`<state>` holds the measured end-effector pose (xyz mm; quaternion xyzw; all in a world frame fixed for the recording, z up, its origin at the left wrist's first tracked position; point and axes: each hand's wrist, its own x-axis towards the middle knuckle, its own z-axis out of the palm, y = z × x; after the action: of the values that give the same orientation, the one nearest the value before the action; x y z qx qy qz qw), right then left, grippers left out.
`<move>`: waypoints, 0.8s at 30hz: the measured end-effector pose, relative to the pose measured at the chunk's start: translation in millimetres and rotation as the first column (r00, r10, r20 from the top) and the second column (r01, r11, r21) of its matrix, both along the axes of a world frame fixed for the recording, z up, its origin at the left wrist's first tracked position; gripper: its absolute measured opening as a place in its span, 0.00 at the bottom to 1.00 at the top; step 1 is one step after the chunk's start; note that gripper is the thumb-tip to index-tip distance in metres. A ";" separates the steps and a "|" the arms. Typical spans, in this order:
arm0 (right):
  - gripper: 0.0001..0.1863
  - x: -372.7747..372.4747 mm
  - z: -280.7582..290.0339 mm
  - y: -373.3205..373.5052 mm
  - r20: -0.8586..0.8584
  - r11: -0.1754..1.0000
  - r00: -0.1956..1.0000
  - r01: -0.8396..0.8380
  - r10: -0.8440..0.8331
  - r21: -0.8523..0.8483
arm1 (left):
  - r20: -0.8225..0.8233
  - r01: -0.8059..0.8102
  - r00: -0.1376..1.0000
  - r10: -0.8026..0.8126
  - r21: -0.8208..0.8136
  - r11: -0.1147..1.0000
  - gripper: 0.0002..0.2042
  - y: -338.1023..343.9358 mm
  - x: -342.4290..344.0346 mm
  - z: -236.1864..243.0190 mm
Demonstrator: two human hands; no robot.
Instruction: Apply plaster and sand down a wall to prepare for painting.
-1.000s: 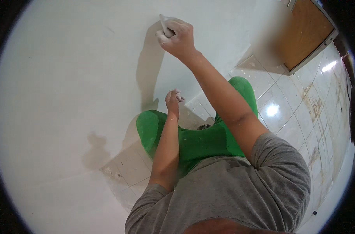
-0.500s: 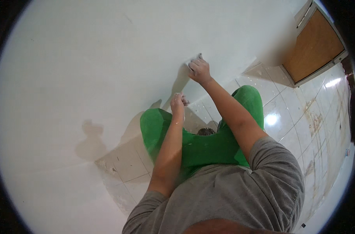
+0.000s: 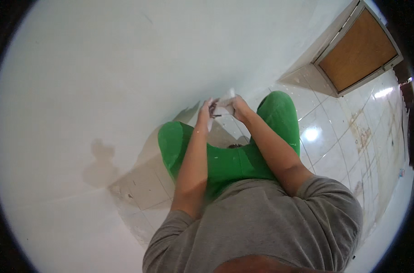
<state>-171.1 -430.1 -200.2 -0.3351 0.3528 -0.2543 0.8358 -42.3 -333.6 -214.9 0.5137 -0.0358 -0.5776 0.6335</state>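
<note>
1. A small white piece, folded paper or cloth by its look (image 3: 225, 99), is held between both hands in front of the white wall (image 3: 125, 82), above the knees in green trousers (image 3: 225, 159).
2. The left hand (image 3: 206, 111) is closed around the piece's lower left edge, fingers curled; a small dark item seems to be pinched there too, but what it is cannot be told.
3. The right hand (image 3: 238, 107) is pressed against the piece's right side, its fingers wrapped over it.
4. The two hands are touching each other, just off the wall and not against it.
5. For the handling to go well, the piece is best kept flat between the fingertips and turned or refolded close to the wall, so that a clean face is presented.
6. The tiled floor (image 3: 339, 136) and a wooden door (image 3: 357, 50) lie to the right of the wall.
</note>
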 end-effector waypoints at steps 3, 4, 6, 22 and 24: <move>0.17 -4.9 1.8 -15.7 0.188 0.979 0.971 -0.170 0.148 0.109 | 0.301 0.052 0.951 -0.062 0.041 0.998 0.20 -7.6 -9.1 11.6; 0.19 -2.1 -0.9 -18.1 0.033 0.981 0.990 -0.129 0.135 -0.146 | 0.289 0.028 0.957 -0.014 -0.046 0.999 0.19 -7.7 -10.8 14.8; 0.21 3.9 -3.0 -12.3 -0.121 0.912 0.988 -0.140 0.100 -0.387 | 0.267 -0.015 0.963 0.047 -0.123 0.992 0.19 -6.4 -5.0 16.8; 0.14 1.1 4.3 27.0 -0.239 0.741 0.944 0.007 -0.226 -0.671 | 0.297 -0.180 0.922 0.249 -0.240 0.954 0.23 12.2 -10.4 23.3; 0.14 1.5 1.6 26.1 -0.222 0.747 0.946 0.029 -0.235 -0.665 | 0.312 -0.129 0.926 0.211 -0.264 0.956 0.22 10.2 -7.7 15.4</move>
<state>-169.6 -404.0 -198.6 -0.6131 0.3840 -0.3680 0.5842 -50.0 -323.3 -199.6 0.5260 -0.1678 -0.4151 0.7230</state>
